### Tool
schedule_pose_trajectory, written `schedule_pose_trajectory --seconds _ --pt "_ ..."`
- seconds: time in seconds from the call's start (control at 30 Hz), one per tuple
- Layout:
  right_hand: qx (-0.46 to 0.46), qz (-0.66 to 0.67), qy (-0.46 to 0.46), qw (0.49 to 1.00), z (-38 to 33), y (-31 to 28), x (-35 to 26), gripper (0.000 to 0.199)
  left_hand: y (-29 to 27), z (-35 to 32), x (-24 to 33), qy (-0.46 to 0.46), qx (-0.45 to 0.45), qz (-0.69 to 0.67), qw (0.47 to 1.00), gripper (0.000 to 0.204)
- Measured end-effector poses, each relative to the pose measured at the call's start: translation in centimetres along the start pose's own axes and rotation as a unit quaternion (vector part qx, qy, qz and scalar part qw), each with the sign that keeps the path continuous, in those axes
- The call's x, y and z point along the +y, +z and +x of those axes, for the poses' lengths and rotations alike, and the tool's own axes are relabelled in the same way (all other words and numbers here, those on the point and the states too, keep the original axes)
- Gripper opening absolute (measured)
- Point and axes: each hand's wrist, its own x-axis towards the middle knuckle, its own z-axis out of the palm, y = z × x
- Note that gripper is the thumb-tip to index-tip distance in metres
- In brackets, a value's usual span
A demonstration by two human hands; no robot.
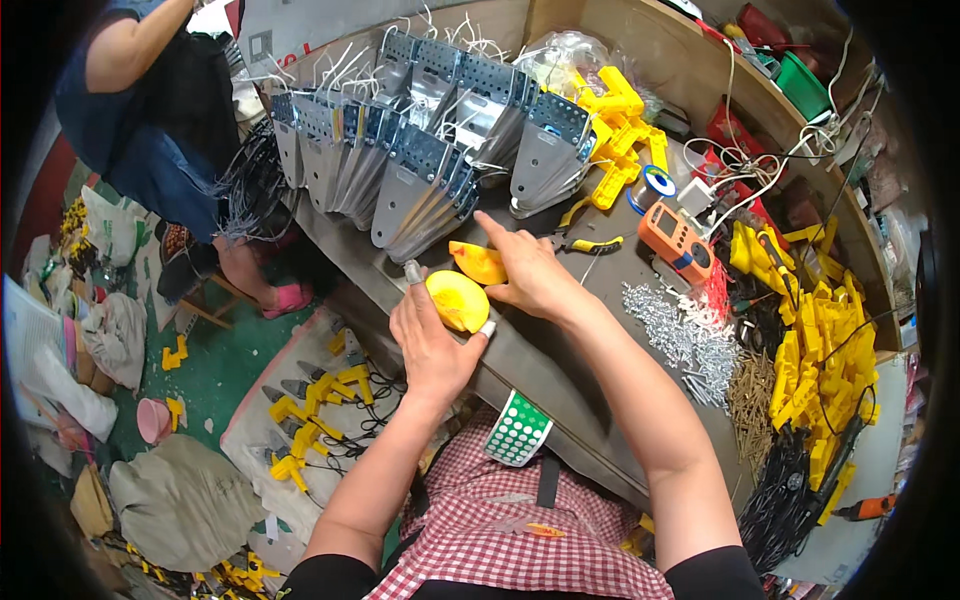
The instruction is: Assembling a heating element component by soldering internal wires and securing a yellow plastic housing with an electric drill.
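Observation:
My left hand (pixel 432 352) is closed round a round, yellow piece (pixel 458 303) that looks like cut fruit, its smooth face turned up. Pale coverings wrap the tips of its thumb and a finger. Close beside it, my right hand (pixel 538 276) grips a smaller orange-yellow wedge (pixel 475 262) of similar look, with the index finger stretched forward. Both hands are above the front edge of the dark worktable (pixel 545 355). Yellow-handled pliers (pixel 590 243) lie just beyond my right hand.
Stacked grey metal brackets (pixel 425 190) fill the table's far side. To the right are a solder spool (pixel 655 186), an orange meter (pixel 676 238), loose screws (pixel 680 335) and yellow plastic housings (pixel 825 365). Another person (pixel 150 130) is at the far left. Yellow parts with cables (pixel 320 395) lie below left.

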Motion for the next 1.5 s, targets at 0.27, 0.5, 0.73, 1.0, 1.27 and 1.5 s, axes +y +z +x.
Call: schedule_pose_trajectory --seconds 0.27,0.5,0.73,1.0,1.27,1.5 --pt "0.102 0.068 -0.028 0.992 -0.9 1.1 0.9 0.087 -1.7 0.6 1.1 -0.093 -0.032 -0.073 0.993 0.080" --pt "0.095 0.369 0.016 0.925 -11.5 -6.7 -0.3 0.097 -2.8 0.2 3.5 -0.055 -0.111 -0.305 0.944 0.083" --pt "0.115 0.584 0.042 0.803 -29.7 -10.1 -6.0 0.115 0.9 -1.4 13.3 0.074 -0.370 -0.479 0.793 0.098" --pt "0.242 0.436 -0.083 0.863 -43.1 -11.6 -17.1 0.082 2.2 -9.3 26.5 0.176 -0.603 -0.523 0.576 0.122" --pt "0.407 0.367 -0.058 0.834 -52.0 -7.9 -17.3 0.088 0.5 -16.4 32.0 0.232 -0.701 -0.493 0.460 0.127" --pt "0.467 0.157 0.272 0.827 -54.9 -5.0 -12.3 0.105 0.9 -17.9 34.3 0.461 -0.590 -0.376 0.546 0.095"
